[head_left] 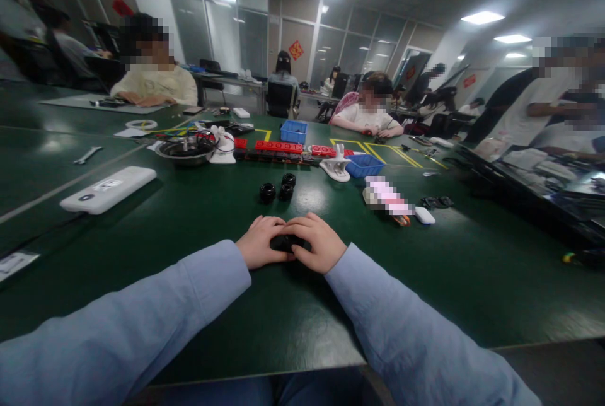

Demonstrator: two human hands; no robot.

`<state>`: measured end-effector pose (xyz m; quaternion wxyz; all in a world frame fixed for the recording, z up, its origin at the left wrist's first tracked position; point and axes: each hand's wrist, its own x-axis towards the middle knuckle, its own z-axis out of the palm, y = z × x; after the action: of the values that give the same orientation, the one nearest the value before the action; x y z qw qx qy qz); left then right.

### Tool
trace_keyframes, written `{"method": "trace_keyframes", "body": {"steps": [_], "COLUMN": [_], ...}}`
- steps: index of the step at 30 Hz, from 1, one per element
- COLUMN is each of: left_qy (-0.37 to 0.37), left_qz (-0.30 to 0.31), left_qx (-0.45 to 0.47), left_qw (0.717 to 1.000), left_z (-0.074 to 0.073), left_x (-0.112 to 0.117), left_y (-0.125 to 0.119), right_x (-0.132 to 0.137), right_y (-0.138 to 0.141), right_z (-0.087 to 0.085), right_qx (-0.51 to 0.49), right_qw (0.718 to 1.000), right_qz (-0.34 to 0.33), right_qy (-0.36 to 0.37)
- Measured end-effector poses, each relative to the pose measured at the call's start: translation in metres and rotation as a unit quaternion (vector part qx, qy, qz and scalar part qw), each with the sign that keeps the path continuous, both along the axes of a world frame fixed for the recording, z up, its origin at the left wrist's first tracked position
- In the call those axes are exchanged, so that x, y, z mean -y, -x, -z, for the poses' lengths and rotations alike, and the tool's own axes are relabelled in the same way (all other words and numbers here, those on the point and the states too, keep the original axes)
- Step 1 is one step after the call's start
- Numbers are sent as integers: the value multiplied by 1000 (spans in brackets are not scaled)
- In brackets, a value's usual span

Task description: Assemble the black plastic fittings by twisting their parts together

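Centrally, the left hand [263, 242] and the right hand [317, 241] close on one dark object [283, 243] at the green table [283, 324], thumbs on the near side, fingers bent over the far side; the fingers meet above it. Only its middle shows, so its outline and kind cannot be told, nor whether it rests on the surface. Just beyond the hands stand three black wheels [267, 192], close together, their finer detail lost in dark gloss. Farther off, a white lamp-like piece [223, 146] partly hides a metal bowl [182, 157] whose contents are a tangle. To the right, pixelation masks most of a flat item [401, 219] near a small white case [425, 215]. At left, a white box [111, 190] trails a cable cut off by the frame.
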<state>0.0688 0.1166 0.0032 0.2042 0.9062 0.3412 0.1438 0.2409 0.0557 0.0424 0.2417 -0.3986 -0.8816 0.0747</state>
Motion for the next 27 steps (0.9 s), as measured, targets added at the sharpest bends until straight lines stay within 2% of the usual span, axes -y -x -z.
{"method": "trace_keyframes", "body": {"steps": [24, 27], "left_qy": [-13, -8], "left_qz": [0, 2], "left_qx": [5, 1], "left_qw": [1000, 1000], "left_z": [1, 1], "left_x": [-1, -2], "left_y": [0, 0], "right_x": [0, 3], "right_y": [0, 0], "right_z": [3, 4], "right_qx": [-35, -42], "right_qw": [999, 999], "right_qz": [-36, 6], "right_qy": [-9, -21]}}
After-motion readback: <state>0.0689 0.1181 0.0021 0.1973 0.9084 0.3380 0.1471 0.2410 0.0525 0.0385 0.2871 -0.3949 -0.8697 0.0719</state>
